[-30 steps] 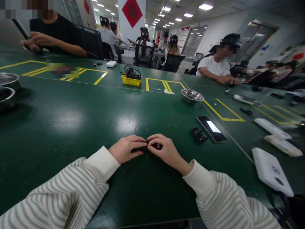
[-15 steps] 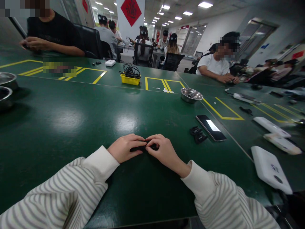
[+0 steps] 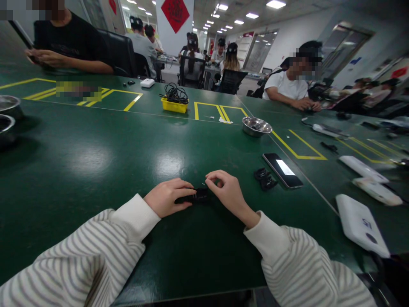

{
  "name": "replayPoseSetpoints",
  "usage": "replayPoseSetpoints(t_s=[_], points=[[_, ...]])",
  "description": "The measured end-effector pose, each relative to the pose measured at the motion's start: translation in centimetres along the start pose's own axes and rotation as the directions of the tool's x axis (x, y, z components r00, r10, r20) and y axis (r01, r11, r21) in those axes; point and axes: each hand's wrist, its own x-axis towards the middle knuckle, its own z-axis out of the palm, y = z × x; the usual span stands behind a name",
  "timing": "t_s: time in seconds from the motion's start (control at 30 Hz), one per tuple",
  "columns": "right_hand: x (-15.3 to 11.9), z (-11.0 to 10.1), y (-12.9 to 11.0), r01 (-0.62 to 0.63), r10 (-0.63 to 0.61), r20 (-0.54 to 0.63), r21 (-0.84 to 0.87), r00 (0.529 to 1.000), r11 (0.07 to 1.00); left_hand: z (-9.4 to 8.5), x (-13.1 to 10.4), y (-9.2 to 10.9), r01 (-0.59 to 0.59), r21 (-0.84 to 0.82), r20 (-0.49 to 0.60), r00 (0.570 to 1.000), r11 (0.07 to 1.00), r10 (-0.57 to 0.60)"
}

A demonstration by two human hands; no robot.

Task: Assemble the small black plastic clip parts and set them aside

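Observation:
A small black part (image 3: 201, 195) lies on the green table, its left end between the fingers and thumb of my left hand (image 3: 171, 197). My left hand is closed on it. Just up and to the right, my right hand (image 3: 225, 187) is raised with thumb and forefinger pinched on a tiny thin silvery piece (image 3: 203, 184), apart from the black part. To the right lie black plastic pieces (image 3: 266, 179) beside a phone (image 3: 283, 170) with a lit patch on its screen.
A metal bowl (image 3: 257, 126) with dark contents stands beyond the phone. Farther back is a yellow tray (image 3: 174, 105) of black cables. White devices (image 3: 362, 226) lie at the right, two metal bowls (image 3: 8, 130) at the left edge. People sit around the tables.
My right hand has lifted off the black part and moved up and to the right, a thin piece at its fingertips. The black part's right end now shows. My left hand has stayed put.

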Motion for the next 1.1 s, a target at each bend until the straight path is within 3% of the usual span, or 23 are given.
replayPoseSetpoints(t_s=[0.23, 0.47, 0.7, 0.8, 1.1], points=[[0.8, 0.2, 1.3, -0.015, 0.023, 0.051, -0.151, 0.998, 0.988, 0.0, 0.1, 0.3, -0.014, -0.01, 0.039, 0.999, 1.0, 0.014], [1.0, 0.0, 1.1, 0.074, -0.031, 0.184, -0.23, 0.982, 0.97, -0.1, 0.1, 0.4, -0.015, -0.002, 0.047, 0.999, 1.0, 0.015], [0.6, -1.4, 0.2, 0.007, -0.013, 0.196, 0.031, 0.981, 0.999, -0.3, 0.0, 0.4, 0.01, 0.03, 0.049, 0.999, 1.0, -0.011], [0.2, -1.4, -0.6, 0.048, -0.056, 0.188, 0.046, 0.981, 0.998, -0.4, 0.0, 0.2, 0.029, 0.05, 0.047, 0.998, 0.998, -0.032], [-0.3, -0.4, -0.9, 0.113, -0.128, 0.328, 0.064, 0.936, 0.991, -0.2, -0.1, 0.0, 0.029, 0.06, 0.03, 0.999, 0.998, -0.031]])
